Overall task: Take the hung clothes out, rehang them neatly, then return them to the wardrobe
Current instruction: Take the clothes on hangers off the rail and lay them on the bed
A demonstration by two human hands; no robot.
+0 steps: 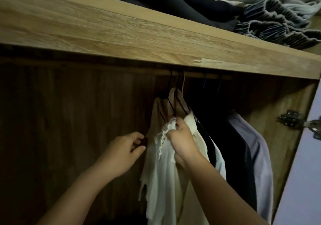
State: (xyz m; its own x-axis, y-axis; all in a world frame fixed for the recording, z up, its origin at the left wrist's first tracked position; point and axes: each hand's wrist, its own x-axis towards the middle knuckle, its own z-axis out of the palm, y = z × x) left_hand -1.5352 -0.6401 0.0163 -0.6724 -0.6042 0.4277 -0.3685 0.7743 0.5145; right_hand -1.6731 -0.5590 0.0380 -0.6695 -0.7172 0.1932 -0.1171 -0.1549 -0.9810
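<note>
Wooden wardrobe [156, 38] fills the view, its shelf edge running across the top with folded dark and striped clothes piled above. Below, a rail [199, 76] carries hangers near its right end: pale garments, then dark ones, then a lilac shirt [257, 148] toward the right wall. The right hand [182, 140] pinches the frilled neckline of the white garment [165, 169]. The left hand [121, 153], fingers curled, seems to hold nothing, just beside the beige garment [154, 118]. Better to lift by the hanger hook, not the cloth, so nothing slips off.
</note>
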